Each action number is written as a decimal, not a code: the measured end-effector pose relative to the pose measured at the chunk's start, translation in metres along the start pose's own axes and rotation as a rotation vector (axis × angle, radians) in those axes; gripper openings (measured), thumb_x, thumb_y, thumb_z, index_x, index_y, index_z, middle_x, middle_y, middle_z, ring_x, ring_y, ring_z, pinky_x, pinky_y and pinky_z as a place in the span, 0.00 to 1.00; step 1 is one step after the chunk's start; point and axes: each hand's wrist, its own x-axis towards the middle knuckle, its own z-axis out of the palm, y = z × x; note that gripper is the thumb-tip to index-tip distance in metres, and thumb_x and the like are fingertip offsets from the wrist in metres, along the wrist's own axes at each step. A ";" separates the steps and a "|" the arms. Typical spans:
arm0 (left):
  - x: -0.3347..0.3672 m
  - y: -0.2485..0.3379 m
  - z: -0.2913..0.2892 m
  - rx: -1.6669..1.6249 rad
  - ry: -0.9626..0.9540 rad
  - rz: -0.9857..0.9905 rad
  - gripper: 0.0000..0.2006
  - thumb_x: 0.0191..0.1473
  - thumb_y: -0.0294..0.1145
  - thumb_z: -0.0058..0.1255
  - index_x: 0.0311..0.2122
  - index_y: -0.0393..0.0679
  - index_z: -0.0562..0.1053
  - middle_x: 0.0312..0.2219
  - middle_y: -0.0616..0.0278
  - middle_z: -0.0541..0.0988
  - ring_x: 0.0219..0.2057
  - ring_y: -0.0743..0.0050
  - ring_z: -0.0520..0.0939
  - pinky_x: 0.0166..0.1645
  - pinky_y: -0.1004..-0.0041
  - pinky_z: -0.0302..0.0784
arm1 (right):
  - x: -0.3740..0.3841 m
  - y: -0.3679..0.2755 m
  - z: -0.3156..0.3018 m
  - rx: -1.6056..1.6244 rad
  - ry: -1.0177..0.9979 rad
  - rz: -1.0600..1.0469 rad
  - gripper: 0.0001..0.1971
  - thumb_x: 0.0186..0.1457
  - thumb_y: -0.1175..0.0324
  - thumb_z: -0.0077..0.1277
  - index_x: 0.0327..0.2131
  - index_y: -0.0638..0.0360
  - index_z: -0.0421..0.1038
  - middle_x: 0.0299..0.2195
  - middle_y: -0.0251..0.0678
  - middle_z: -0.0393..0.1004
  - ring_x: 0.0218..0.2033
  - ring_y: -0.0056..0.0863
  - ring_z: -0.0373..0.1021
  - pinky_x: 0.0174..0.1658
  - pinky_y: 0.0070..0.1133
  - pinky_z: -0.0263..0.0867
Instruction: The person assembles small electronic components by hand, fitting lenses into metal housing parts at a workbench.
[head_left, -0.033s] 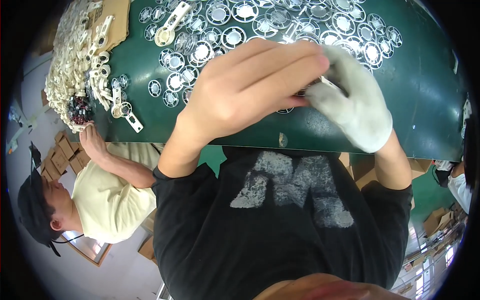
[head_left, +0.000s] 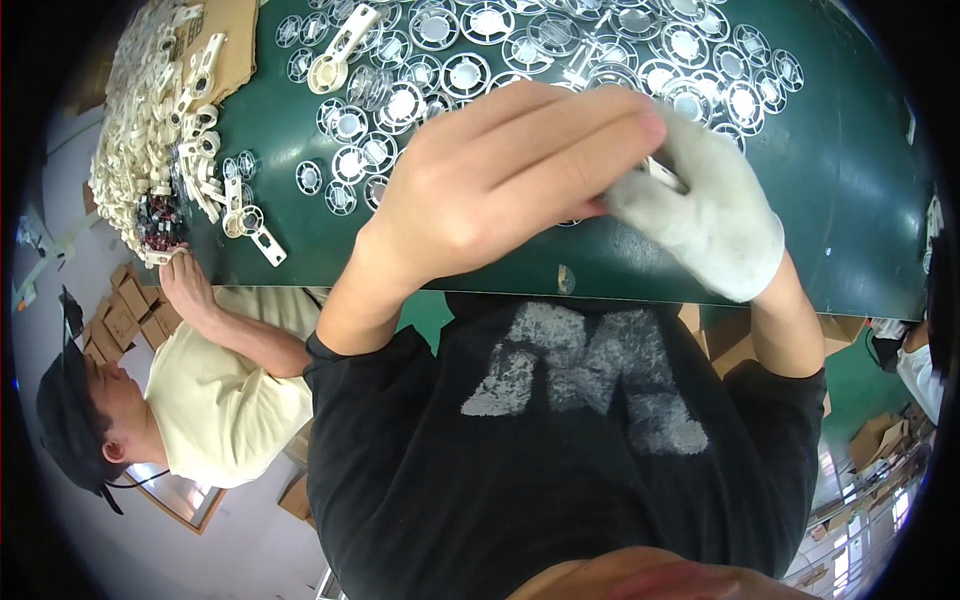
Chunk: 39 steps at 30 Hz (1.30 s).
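Grips mostly hidden white part [head_left: 665, 174] in curled, gloved right hand [head_left: 708, 215]; bends bare left hand [head_left: 490, 180] alongside; cannot tell left fingers' grip.

Straight across the chest of the black T-shirt [head_left: 560, 490] ran a big, blocky print [head_left: 585, 375], patchy grey-white! Up at the far left, dark characters [head_left: 190, 32] showed on the brown cardboard sheet [head_left: 232, 50], while marks on the stacked cartons [head_left: 122, 318] were simply too small to read.
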 end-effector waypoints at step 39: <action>-0.168 0.010 -0.144 1.270 0.003 -1.573 0.29 0.52 0.53 0.60 0.51 0.40 0.74 0.47 0.48 0.78 0.47 0.46 0.80 0.49 0.57 0.77 | 0.000 0.018 0.016 -0.367 0.256 -0.269 0.18 0.60 0.77 0.53 0.54 0.64 0.71 0.35 0.34 0.77 0.32 0.18 0.72 0.39 0.16 0.69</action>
